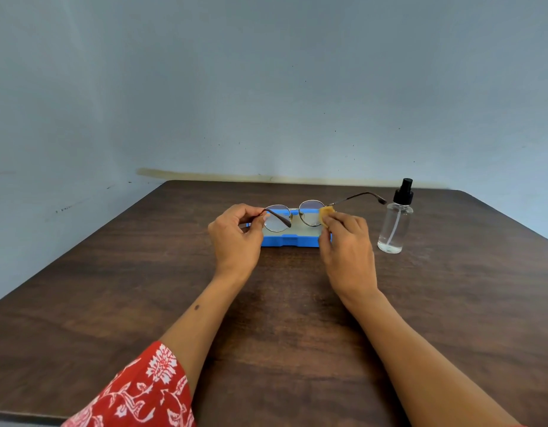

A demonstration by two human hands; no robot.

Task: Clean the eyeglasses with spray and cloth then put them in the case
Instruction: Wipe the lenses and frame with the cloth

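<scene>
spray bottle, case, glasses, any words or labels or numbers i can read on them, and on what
None can be read.
Spray bottle: clear, with a black pump top, no label visible.
Case: plain blue, open, no brand or print visible.
Eyeglasses: any marking on the temples is too small to tell.
Cloth in the right hand: plain tan.
Sleeve: red and white floral pattern, no letters.

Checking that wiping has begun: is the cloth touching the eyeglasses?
Touching. The head view shows the tan cloth, pinched in the right hand, pressed on the outer edge of the eyeglasses' right-side lens, no gap.
</scene>
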